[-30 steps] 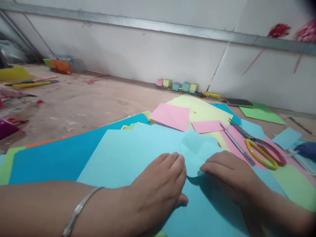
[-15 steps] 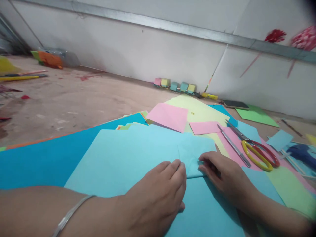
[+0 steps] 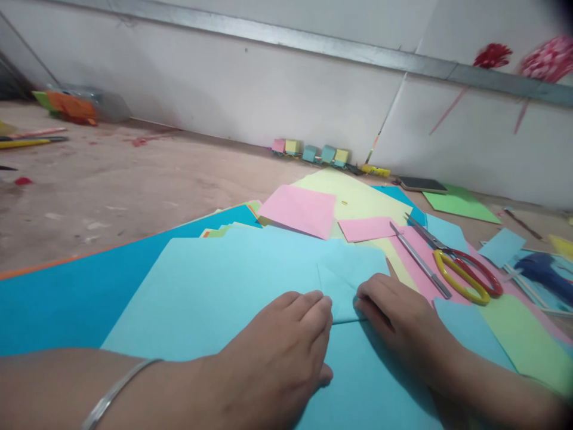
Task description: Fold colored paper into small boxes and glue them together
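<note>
A light blue paper sheet [image 3: 233,280] lies on a stack of coloured sheets, with a small folded corner flap [image 3: 342,292] at its right. My left hand [image 3: 280,352] rests flat on the sheet, fingers together and stretched toward the flap, a metal bangle on the wrist. My right hand [image 3: 396,313] presses its fingertips down on the flap's right edge. Neither hand grips anything. Scissors with red and yellow handles [image 3: 456,269] lie just right of my right hand.
Pink sheets [image 3: 299,209], a pale yellow sheet [image 3: 358,194] and a green sheet [image 3: 461,203] lie behind. A craft knife [image 3: 418,260] lies beside the scissors. Small coloured paper cubes [image 3: 311,152] line the white wall. The dusty floor [image 3: 134,179] stretches left, with pencils at the far left.
The lifted paper corner has been pressed down flat into a crease. My right hand slid left along the fold. The view shifted slightly left.
</note>
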`<action>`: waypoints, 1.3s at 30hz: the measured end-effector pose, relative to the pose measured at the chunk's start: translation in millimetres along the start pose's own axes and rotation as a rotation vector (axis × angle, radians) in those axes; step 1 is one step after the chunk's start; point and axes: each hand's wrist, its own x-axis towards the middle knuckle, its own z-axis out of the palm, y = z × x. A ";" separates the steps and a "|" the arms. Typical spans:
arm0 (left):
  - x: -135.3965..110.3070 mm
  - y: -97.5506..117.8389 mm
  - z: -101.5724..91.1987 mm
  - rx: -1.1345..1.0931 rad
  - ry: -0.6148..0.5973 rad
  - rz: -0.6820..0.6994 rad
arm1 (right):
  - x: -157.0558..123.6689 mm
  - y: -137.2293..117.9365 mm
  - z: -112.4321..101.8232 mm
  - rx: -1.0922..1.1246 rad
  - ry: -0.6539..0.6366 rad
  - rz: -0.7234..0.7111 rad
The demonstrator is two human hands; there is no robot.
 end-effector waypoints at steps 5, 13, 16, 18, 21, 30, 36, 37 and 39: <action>-1.0 2.5 -13.6 -0.026 0.012 -0.032 | 0.5 0.0 0.0 0.025 -0.038 0.014; 4.0 -0.8 -16.8 -0.084 -0.059 -0.020 | 0.6 -0.4 -0.1 -0.002 -0.049 0.021; 10.7 -2.5 -8.5 -0.024 -0.149 0.017 | 0.2 -0.6 -0.3 -0.002 -0.058 0.015; 14.8 -3.3 -4.7 0.002 -0.203 0.031 | 0.3 -0.7 -0.4 -0.003 -0.064 0.015; 17.7 -4.0 -2.7 0.015 -0.243 0.038 | 1.0 -0.3 -0.1 -0.017 -0.078 0.018; 17.7 -5.0 -2.3 0.003 -0.223 0.046 | -5.0 -17.1 -7.4 -0.263 0.109 -0.260; 19.5 -4.7 -3.1 -0.008 -0.250 0.044 | -20.6 -37.9 -13.5 -0.464 0.029 -0.345; 19.8 -5.0 -3.0 -0.012 -0.270 0.042 | -23.0 -39.1 -15.0 -0.510 0.003 -0.324; 20.0 -5.9 -2.7 -0.018 -0.289 0.042 | -27.1 -39.9 -19.2 -0.602 -0.057 -0.279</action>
